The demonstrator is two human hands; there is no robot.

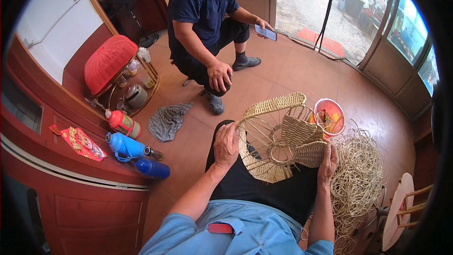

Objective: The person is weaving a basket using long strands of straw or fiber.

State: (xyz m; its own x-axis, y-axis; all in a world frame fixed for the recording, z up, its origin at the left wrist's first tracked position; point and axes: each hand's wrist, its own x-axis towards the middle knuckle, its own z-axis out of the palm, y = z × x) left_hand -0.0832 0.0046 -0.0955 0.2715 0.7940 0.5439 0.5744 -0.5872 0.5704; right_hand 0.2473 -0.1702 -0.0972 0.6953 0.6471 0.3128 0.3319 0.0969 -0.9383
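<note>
A round wire-frame piece woven with straw cord (302, 134) is held over my lap. Some of its sections carry tight tan weaving, while bare wires radiate across others. My left hand (226, 146) grips its left edge, thumb toward the rim. At the opposite side, my right hand (329, 160) is closed on the edge of a woven panel. Beside my right arm lies a big tangled heap of straw cord (356, 174). A red-rimmed bucket (343, 118) with scraps inside stands just behind the piece, partly covered by it.
Another person (203, 28) crouches ahead, holding a phone (265, 32). A crumpled grey cloth (169, 121) lies on the floor. To the left are a blue thermos (126, 147), a dark blue bottle (153, 169), a red-topped flask (123, 124) and a rack under a red cover (109, 63). A stool (398, 212) is at right.
</note>
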